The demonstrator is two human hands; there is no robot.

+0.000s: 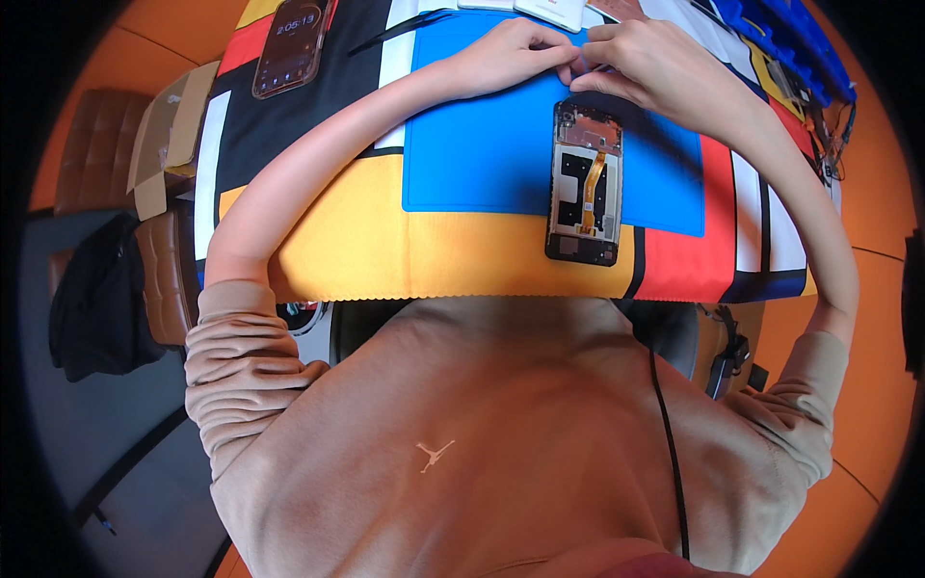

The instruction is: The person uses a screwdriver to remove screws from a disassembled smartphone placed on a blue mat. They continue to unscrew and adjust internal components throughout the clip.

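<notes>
My left hand (525,56) and my right hand (617,67) meet over the top of the blue mat (462,173), fingers curled and pinched close together. What they hold is too small and hidden to make out. Just below them lies an opened phone (584,183) without its back cover, its inner parts, a gold flex strip and pale plates showing. It lies mostly on the mat, its lower end over the yellow part of the patterned cloth (328,255).
A second phone (287,48) with a lit screen lies at the back left. Pale objects (549,13) sit behind my hands. A blue piece (790,43) and cables are at the back right. A cardboard box (173,135) and brown chairs (101,144) stand left of the table.
</notes>
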